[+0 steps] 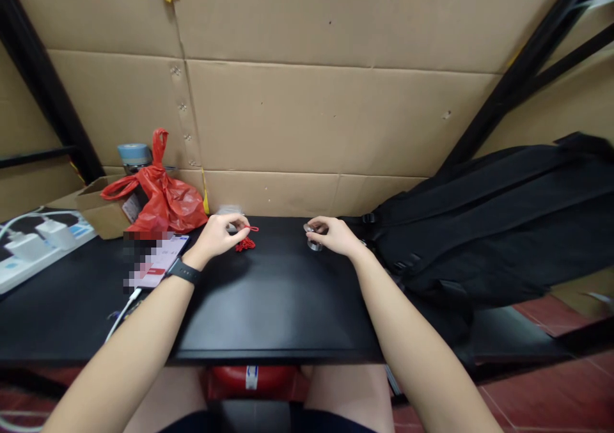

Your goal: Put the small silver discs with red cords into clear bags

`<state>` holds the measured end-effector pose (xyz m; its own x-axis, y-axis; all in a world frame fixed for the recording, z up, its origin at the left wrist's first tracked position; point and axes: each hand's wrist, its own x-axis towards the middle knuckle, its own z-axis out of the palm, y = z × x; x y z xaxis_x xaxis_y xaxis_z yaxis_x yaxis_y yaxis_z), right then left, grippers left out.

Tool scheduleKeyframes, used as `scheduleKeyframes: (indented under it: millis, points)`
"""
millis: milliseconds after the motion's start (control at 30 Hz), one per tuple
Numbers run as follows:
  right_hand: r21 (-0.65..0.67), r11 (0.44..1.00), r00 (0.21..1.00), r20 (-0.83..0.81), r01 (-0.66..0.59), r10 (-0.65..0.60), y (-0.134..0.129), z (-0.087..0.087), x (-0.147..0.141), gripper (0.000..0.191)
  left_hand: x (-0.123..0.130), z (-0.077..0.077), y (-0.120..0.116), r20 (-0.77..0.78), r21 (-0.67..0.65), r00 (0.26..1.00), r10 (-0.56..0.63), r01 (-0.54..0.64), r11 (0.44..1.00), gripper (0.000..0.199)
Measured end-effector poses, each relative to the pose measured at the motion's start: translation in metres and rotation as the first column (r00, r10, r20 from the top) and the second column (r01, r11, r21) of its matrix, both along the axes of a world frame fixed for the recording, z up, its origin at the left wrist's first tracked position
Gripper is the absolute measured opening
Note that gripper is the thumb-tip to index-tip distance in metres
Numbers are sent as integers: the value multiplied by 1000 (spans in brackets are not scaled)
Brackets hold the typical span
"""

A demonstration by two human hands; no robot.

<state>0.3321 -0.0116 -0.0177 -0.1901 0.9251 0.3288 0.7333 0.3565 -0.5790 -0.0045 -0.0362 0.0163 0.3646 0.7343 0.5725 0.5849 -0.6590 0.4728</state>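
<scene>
Pinched between thumb and fingers of my left hand (223,233) is a red cord (254,229), its loop sticking out to the right. A small tangled heap of red cord (245,245) lies on the black table (268,305) just below those fingertips. My right hand (333,233) is at the back right of the table, its thumb and fingers closed on a small shiny round lid (307,228). Under these fingers a small metallic round container (314,245) rests on the table. The fingers partly hide both round pieces.
On the left are a power strip (48,247), an open cardboard box (103,210), a red plastic bag (167,199) and a phone (163,263) with a white cable. A black backpack (499,222) fills the right side. Cardboard (297,119) stands behind the table.
</scene>
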Motion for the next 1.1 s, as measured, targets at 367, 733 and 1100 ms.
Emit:
scheduleKeyframes:
  millis: [367,733,1100]
  points:
    - [-103,936,724,-664,-336,187,-23,-2,-71,50,49,-6,-25,230,104,973,-23,-1,995,17]
    - [-29,855,561,-765,-518,315,-39,0,-84,57,49,-13,-20,111,57,990,-84,78,995,16]
    - [2,884,549,-783,-467,292,-39,1,-86,57,51,-20,-15,-110,278,992,-69,97,956,21]
